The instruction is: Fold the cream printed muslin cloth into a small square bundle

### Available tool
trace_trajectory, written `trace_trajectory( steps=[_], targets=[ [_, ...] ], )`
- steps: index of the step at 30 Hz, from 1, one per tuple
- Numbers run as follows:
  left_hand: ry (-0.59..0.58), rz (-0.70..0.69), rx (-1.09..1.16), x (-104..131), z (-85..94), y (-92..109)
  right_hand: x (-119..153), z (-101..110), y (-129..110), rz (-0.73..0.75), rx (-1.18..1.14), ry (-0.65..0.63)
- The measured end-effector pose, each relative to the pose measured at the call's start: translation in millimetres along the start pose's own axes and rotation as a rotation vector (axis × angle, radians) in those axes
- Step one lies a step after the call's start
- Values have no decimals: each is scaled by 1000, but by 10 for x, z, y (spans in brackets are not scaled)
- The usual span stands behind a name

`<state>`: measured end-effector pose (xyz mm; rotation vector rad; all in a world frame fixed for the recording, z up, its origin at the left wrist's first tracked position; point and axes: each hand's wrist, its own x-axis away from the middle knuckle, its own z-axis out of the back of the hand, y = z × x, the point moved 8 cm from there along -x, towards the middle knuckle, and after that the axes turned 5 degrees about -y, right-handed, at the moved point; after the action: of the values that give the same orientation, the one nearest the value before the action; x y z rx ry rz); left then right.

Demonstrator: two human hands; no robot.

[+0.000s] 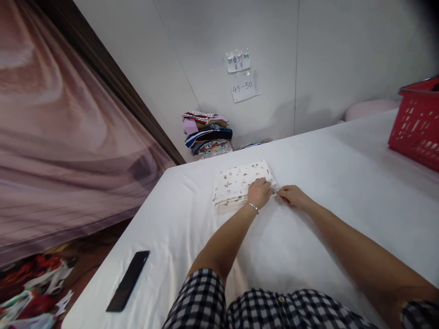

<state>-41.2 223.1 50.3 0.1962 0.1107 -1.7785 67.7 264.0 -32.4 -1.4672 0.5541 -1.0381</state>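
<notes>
A white cloth point(231, 180) with a small scattered print lies folded into a layered rectangle on the white-covered table point(212, 256). My left hand point(259, 192), with a bracelet at the wrist, is on the right end of the cloth, its fingers curled over the layers near the edge. Just to the right, my right hand point(291, 196) pinches the near right corner of the same cloth between thumb and fingers. The fingertips of both hands are close together, and the left hand partly hides the folds there.
A black phone point(128, 281) lies at the table's left side. The red basket point(416, 123) stands at the far right. Beyond the back edge is a stack of folded clothes point(207, 132) by the wall with paper signs point(242, 84). A pink curtain point(68, 128) hangs at left.
</notes>
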Motion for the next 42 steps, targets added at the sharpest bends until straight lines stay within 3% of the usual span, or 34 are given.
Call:
trace_trajectory(
  steps=[8, 16, 23, 27, 31, 35, 40, 42],
  targets=[
    [-33, -24, -53, 46, -102, 63, 21, -57, -3, -72, -303, -36],
    [3, -36, -33, 61, -7, 53, 5, -54, -54, -53, -364, -57],
    [31, 36, -90, -110, 132, -94, 19, 180, -65, 13, 179, 101],
    [-1, -1, -69, -92, 110, -74, 36, 62, -172, 46, 551, 106],
    [3, -22, -68, -65, 87, -60, 15, -15, -260, 41, 664, 175],
    [22, -38, -87, -72, 92, -56, -31, -12, -172, 21, 549, 148],
    [25, -46, -84, -65, 94, -43, -41, -4, -133, 148, 263, 116],
    [24, -48, -108, -56, 98, -32, -38, -6, -119, 132, 160, 121]
  ],
)
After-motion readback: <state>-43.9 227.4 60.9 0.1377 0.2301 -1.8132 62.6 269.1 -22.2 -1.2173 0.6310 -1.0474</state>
